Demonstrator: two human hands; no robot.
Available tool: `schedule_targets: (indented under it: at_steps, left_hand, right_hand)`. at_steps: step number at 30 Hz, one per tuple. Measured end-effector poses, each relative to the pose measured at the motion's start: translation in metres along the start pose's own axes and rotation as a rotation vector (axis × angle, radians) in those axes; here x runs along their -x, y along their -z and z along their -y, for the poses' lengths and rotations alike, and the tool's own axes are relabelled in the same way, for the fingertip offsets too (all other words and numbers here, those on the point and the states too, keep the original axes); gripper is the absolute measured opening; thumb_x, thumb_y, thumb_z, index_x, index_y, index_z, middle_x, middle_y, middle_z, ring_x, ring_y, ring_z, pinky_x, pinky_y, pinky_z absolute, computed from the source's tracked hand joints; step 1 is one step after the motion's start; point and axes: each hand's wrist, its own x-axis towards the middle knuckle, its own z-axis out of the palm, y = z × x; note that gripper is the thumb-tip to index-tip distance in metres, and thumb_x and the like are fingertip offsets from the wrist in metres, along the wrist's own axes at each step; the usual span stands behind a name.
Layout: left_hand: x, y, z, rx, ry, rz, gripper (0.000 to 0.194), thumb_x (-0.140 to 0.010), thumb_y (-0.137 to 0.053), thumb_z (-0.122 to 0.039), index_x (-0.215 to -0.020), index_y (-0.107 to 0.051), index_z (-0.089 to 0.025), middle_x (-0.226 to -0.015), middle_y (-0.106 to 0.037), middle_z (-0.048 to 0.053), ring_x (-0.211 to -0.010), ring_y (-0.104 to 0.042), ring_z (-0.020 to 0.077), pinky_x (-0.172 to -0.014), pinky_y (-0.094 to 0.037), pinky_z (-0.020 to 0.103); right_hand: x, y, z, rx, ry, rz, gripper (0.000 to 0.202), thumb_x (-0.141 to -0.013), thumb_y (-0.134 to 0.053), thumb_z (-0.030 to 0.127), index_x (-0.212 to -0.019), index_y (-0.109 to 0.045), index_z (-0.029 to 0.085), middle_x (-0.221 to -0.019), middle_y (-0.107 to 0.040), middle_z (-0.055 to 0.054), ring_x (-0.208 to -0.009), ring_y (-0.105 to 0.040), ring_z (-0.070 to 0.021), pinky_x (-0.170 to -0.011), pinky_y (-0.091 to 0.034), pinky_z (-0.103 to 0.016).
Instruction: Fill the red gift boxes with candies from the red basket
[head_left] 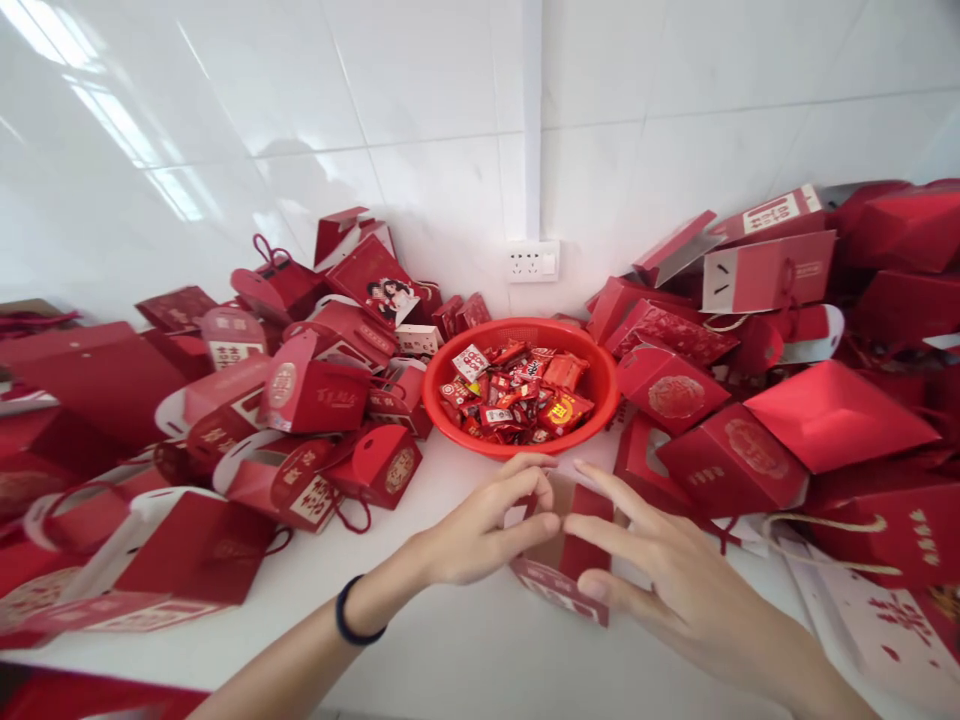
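Observation:
A small red gift box (560, 590) with an uncovered top sits on the white tabletop, between my two hands. My left hand (491, 522) is at its left side, thumb and curled fingers closed about the upper edge. My right hand (656, 560) reaches over the right side with its fingers stretched and apart, the thumb by the front flap. Both hands cover parts of the box. Just behind stands a red plastic basket (517, 446) with wrapped candies (517, 395) in it.
Red gift boxes pile up on the left (315, 395) and on the right (697, 460), close to both arms. A rope-handled red bag (892, 530) lies at the right. The tiled wall has a power socket (534, 262) behind the basket.

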Motion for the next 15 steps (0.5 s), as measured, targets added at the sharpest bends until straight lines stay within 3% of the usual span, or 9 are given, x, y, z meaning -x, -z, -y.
schedule_targets:
  at_steps: [3, 6, 8, 9, 12, 15]
  left_hand:
    - [0.008, 0.008, 0.003, -0.032, 0.041, -0.013, 0.010, -0.094, -0.056, -0.020, -0.097, -0.066, -0.020, -0.121, -0.063, 0.010, -0.131, -0.054, 0.0287, -0.103, -0.050, 0.040]
    - [0.016, 0.017, 0.012, -0.039, 0.001, 0.028, 0.043, -0.088, -0.050, -0.009, -0.125, -0.067, -0.024, -0.134, -0.062, 0.010, -0.130, -0.057, 0.0286, -0.112, -0.044, 0.045]
    - [0.021, 0.021, 0.019, 0.002, -0.023, 0.050, 0.054, -0.088, -0.051, -0.009, -0.138, -0.062, -0.027, -0.138, -0.062, 0.010, -0.130, -0.058, 0.0285, -0.113, -0.044, 0.046]
    - [0.024, 0.022, 0.023, 0.019, -0.021, 0.051, 0.056, -0.089, -0.052, -0.011, -0.141, -0.061, -0.029, -0.139, -0.062, 0.010, -0.130, -0.058, 0.0289, -0.112, -0.044, 0.046]
    - [0.031, 0.026, 0.031, 0.043, 0.019, 0.020, 0.055, -0.093, -0.057, -0.021, -0.147, -0.058, -0.030, -0.144, -0.061, 0.011, -0.132, -0.056, 0.0316, -0.113, -0.043, 0.048]
    - [0.036, 0.030, 0.036, 0.084, 0.077, -0.005, 0.060, -0.092, -0.063, -0.033, -0.152, -0.055, -0.028, -0.143, -0.063, 0.012, -0.131, -0.057, 0.0340, -0.112, -0.044, 0.048]
  right_hand:
    - [-0.006, -0.001, 0.003, -0.034, -0.057, -0.034, 0.043, -0.104, -0.045, 0.059, -0.101, -0.072, 0.025, -0.143, -0.064, -0.012, -0.109, -0.073, -0.0283, -0.087, -0.061, -0.043]
    - [-0.008, 0.000, -0.003, -0.150, -0.087, -0.053, 0.034, -0.104, -0.048, 0.049, -0.092, -0.067, 0.024, -0.118, -0.072, -0.010, -0.089, -0.073, -0.0217, -0.079, -0.061, -0.036]
    - [-0.007, 0.001, -0.013, -0.228, -0.085, -0.052, 0.023, -0.099, -0.059, 0.044, -0.106, -0.071, 0.026, -0.126, -0.071, -0.010, -0.103, -0.074, -0.0248, -0.089, -0.061, -0.038]
    - [-0.006, 0.001, -0.019, -0.270, -0.084, -0.041, 0.029, -0.095, -0.064, 0.042, -0.118, -0.072, 0.027, -0.134, -0.068, -0.011, -0.115, -0.071, -0.0279, -0.096, -0.060, -0.040]
    - [-0.005, 0.003, -0.037, -0.423, -0.102, 0.079, 0.069, -0.086, -0.074, 0.044, -0.151, -0.056, 0.028, -0.156, -0.056, -0.014, -0.140, -0.057, -0.0346, -0.112, -0.051, -0.049]
    - [-0.008, -0.001, -0.047, -0.588, -0.146, 0.208, 0.094, -0.079, -0.082, 0.055, -0.160, -0.044, 0.027, -0.164, -0.046, -0.015, -0.145, -0.051, -0.0359, -0.115, -0.046, -0.051]
